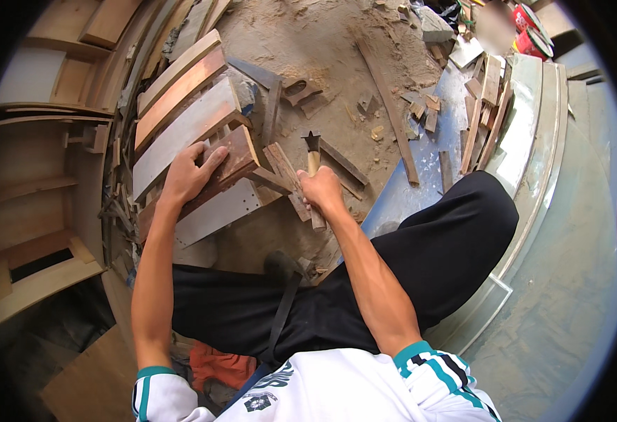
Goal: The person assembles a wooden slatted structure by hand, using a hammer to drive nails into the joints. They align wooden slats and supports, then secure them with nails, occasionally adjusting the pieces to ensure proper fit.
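Note:
My left hand (pixel 190 173) grips the reddish-brown wooden board (pixel 235 153) at the near side of a slatted wooden frame, with its thumb lying over the top. The frame's slats (pixel 185 126) are grey and brown and tilt up to the right. In my right hand (pixel 321 190), the fingers are wrapped round the light wooden handle of a hammer (pixel 313 162). The hammer's dark metal head points away from me, apart from the frame. Short wood strips (pixel 280 163) lie between the frame and my right hand.
Wooden cabinets (pixel 27 176) stand along the left. Scrap wood (pixel 487 105) is piled at the right on a bluish sheet (pixel 417 186). A long wood strip (pixel 391 116) lies on the dusty floor, and red tins (pixel 533 43) are at the far right. An orange cloth (pixel 220 364) lies near me.

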Demonstrator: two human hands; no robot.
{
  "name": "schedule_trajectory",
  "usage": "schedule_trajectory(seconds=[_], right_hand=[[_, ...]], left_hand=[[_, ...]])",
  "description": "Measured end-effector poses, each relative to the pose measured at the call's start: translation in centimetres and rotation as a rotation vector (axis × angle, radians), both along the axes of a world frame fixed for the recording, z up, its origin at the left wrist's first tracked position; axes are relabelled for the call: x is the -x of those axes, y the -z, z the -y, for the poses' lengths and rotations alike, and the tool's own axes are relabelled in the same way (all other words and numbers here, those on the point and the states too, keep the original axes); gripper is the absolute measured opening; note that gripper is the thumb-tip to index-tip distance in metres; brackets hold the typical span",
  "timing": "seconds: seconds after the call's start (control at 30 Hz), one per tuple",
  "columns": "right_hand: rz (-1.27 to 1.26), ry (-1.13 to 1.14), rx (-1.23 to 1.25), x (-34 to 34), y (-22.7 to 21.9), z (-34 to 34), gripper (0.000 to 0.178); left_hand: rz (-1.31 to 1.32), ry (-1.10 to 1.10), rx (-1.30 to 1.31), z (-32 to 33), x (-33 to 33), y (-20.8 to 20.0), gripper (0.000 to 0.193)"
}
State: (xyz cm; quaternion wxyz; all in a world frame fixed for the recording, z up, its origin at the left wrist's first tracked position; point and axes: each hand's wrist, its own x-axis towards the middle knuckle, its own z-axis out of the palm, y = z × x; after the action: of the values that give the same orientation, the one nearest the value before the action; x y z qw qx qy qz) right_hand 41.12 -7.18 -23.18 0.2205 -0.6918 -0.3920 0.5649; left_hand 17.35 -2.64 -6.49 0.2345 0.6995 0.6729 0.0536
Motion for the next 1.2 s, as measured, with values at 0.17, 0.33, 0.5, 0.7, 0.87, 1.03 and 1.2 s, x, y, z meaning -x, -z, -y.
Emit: schedule_trajectory(seconds=[0.17, 0.33, 0.5, 0.7, 0.87, 1.03, 1.2], right_hand=[[-0.044, 0.002, 0.107, -0.4, -0.4, 0.2, 0.045], [-0.076, 0.004, 0.161, -1.1, -1.9, -0.1, 0.045], [-0.014, -0.076, 0.171, -1.5, -2.9, -0.1, 0.047], [0.233, -0.2, 0.061, -1.9, 0.5, 0.2, 0.039], [0.367, -0.321, 0.072, -2.1, 1.2, 0.8, 0.034], [0.534, -0.444, 0.193, -2.3, 1.1, 1.6, 0.045], [0.733, -0.561, 0.086, -2.2, 0.7, 1.7, 0.04]], left_hand=[[0.182, -0.055, 0.13, -0.3, 2.0, -1.2, 0.051], [0.302, -0.076, 0.121, -1.3, 2.2, -2.6, 0.041], [0.246, -0.081, 0.125, -1.9, 2.0, -4.6, 0.043], [0.188, -0.07, 0.241, -3.4, 2.9, -5.9, 0.049], [0.039, 0.042, 0.099, -2.5, 4.3, -5.6, 0.074], [0.13, 0.19, -0.026, -1.0, 3.9, -5.8, 0.098], [0.111, 0.195, -0.09, -0.8, 3.7, -6.0, 0.09]])
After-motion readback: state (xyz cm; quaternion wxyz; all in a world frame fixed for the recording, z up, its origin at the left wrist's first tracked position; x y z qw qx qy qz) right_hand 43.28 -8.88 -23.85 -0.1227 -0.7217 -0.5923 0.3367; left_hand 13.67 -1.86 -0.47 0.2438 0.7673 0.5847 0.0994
